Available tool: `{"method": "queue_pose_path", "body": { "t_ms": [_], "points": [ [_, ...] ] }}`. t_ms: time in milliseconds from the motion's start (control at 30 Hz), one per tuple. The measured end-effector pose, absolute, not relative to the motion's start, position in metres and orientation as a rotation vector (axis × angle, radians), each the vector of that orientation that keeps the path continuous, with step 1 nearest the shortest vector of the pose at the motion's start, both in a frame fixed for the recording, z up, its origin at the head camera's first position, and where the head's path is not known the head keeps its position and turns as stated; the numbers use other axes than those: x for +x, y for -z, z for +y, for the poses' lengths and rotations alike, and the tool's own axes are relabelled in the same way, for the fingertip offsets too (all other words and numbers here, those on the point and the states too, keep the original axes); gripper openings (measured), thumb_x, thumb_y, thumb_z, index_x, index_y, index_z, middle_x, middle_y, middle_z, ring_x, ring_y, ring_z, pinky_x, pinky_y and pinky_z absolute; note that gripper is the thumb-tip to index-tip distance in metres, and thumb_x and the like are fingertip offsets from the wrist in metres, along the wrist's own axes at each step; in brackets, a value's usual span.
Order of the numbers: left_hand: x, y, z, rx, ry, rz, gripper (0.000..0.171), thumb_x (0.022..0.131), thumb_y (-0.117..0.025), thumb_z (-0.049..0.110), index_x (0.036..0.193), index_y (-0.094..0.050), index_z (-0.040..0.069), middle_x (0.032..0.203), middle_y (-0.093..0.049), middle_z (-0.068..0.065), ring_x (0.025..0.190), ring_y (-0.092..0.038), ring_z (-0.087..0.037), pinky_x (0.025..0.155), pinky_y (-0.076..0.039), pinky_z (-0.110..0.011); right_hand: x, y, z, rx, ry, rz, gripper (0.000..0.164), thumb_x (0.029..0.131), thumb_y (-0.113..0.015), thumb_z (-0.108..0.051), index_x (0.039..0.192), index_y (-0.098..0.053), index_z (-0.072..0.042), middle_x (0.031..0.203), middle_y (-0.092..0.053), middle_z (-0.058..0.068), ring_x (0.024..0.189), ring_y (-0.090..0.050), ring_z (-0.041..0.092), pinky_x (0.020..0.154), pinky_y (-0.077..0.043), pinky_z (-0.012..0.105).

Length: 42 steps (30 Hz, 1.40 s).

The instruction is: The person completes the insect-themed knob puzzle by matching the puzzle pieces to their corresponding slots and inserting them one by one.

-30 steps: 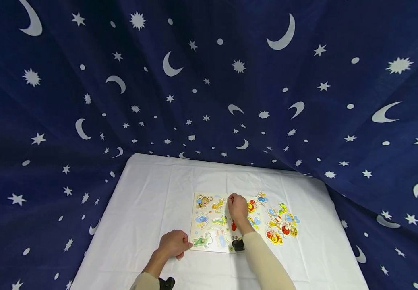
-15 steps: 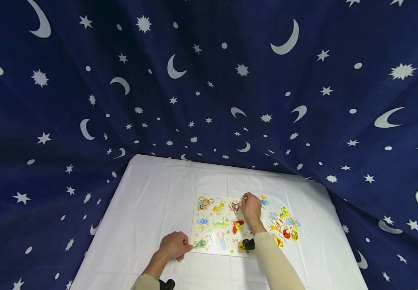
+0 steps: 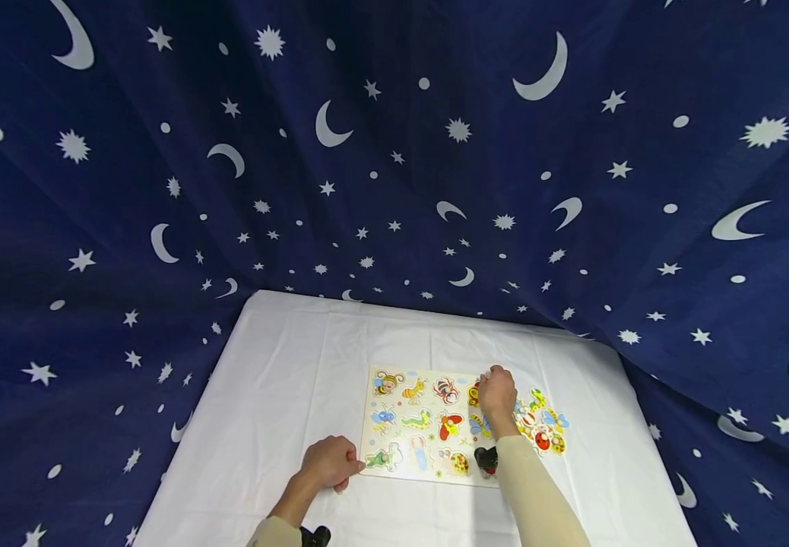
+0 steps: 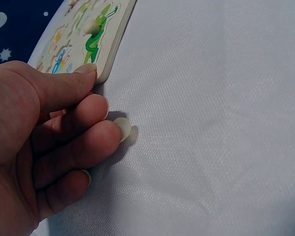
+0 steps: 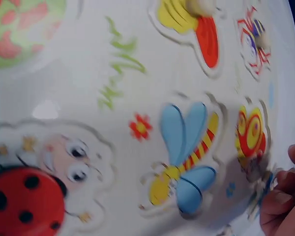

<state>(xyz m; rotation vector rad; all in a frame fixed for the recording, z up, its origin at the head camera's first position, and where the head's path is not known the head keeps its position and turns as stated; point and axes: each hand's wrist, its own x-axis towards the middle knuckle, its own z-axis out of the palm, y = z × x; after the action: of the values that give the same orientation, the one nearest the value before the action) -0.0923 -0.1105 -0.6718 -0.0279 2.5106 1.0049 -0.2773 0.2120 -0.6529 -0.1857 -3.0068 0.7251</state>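
A wooden insect puzzle board [image 3: 394, 440] lies on the white cloth, its recesses showing insect pictures. My left hand [image 3: 329, 462] is at its near left corner. In the left wrist view the thumb [image 4: 71, 88] lies on the board's corner [image 4: 101, 73], with the other fingers curled below, beside the green grasshopper's knob. My right hand [image 3: 499, 393] is just past the board's far right corner. In the right wrist view its fingers [image 5: 278, 199] pinch a blurred blue insect puzzle piece [image 5: 258, 189], mostly hidden, near the red and yellow butterfly [image 5: 250, 132]. The spider piece [image 3: 445, 391] sits in the top row.
A cluster of loose insect pieces [image 3: 545, 425] lies to the right of the board, partly behind my right forearm. A dark blue curtain [image 3: 394, 152] with moons and stars hangs behind the table [image 3: 285, 365].
My right hand has moved right, off the spider, over the butterfly, to the blue insect piece beyond the board, which its fingers now pinch. My left hand stays at the corner.
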Motion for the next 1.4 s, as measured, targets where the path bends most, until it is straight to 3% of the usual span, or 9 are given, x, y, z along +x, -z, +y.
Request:
{"method": "queue_pose_path", "body": {
  "t_ms": [133, 300, 633, 933, 1200, 1400],
  "points": [
    [-0.092, 0.673, -0.110, -0.022, -0.994, 2.524, 0.036, 0.085, -0.071, 0.035, 0.058, -0.053, 0.019, 0.040, -0.055, 0.006, 0.033, -0.052, -0.008, 0.044, -0.036, -0.029, -0.281, 0.650, 0.223, -0.200, -0.676, -3.060, 0.031, 0.095, -0.056, -0.018, 0.106, -0.058, 0.010, 0.098, -0.060, 0.031, 0.094, -0.060, 0.046, 0.081, -0.047, 0.057],
    [-0.092, 0.674, -0.109, -0.022, -0.974, 2.540, 0.036, 0.085, -0.071, 0.035, 0.058, -0.053, 0.020, 0.040, -0.056, 0.007, 0.033, -0.052, -0.008, 0.045, -0.037, -0.030, -0.283, 0.646, 0.231, -0.181, -0.633, -3.148, 0.031, 0.097, -0.052, -0.018, 0.102, -0.058, 0.012, 0.094, -0.059, 0.030, 0.091, -0.060, 0.046, 0.079, -0.048, 0.056],
    [-0.093, 0.672, -0.108, -0.019, -0.984, 2.534, 0.036, 0.085, -0.071, 0.035, 0.058, -0.053, 0.020, 0.039, -0.055, 0.007, 0.033, -0.052, -0.009, 0.044, -0.036, -0.029, -0.283, 0.642, 0.240, -0.348, -0.673, -3.184, 0.031, 0.097, -0.049, -0.020, 0.098, -0.057, 0.009, 0.092, -0.065, 0.032, 0.078, -0.064, 0.043, 0.069, -0.051, 0.050],
    [-0.093, 0.672, -0.109, -0.019, -0.976, 2.529, 0.035, 0.085, -0.071, 0.034, 0.058, -0.053, 0.020, 0.040, -0.055, 0.007, 0.034, -0.053, -0.008, 0.044, -0.036, -0.029, -0.282, 0.646, 0.238, -0.313, -0.726, -3.081, 0.022, 0.097, -0.044, -0.015, 0.091, -0.059, 0.000, 0.081, -0.064, 0.022, 0.070, -0.061, 0.036, 0.063, -0.048, 0.045],
    [-0.092, 0.669, -0.108, -0.027, -0.986, 2.523, 0.036, 0.085, -0.071, 0.034, 0.058, -0.052, 0.020, 0.040, -0.055, 0.007, 0.034, -0.053, -0.010, 0.044, -0.034, -0.029, -0.283, 0.648, 0.232, -0.310, -0.832, -3.014, 0.016, 0.091, -0.052, -0.014, 0.090, -0.059, 0.000, 0.080, -0.065, 0.019, 0.068, -0.060, 0.032, 0.060, -0.047, 0.042],
    [-0.091, 0.667, -0.107, -0.034, -0.979, 2.531, 0.036, 0.085, -0.071, 0.034, 0.058, -0.052, 0.019, 0.039, -0.054, 0.007, 0.035, -0.053, -0.010, 0.044, -0.034, -0.028, -0.279, 0.650, 0.229, -0.288, -0.888, -2.992, 0.016, 0.090, -0.059, -0.015, 0.098, -0.064, -0.002, 0.085, -0.068, 0.016, 0.075, -0.062, 0.031, 0.066, -0.048, 0.043]
  ]
}}
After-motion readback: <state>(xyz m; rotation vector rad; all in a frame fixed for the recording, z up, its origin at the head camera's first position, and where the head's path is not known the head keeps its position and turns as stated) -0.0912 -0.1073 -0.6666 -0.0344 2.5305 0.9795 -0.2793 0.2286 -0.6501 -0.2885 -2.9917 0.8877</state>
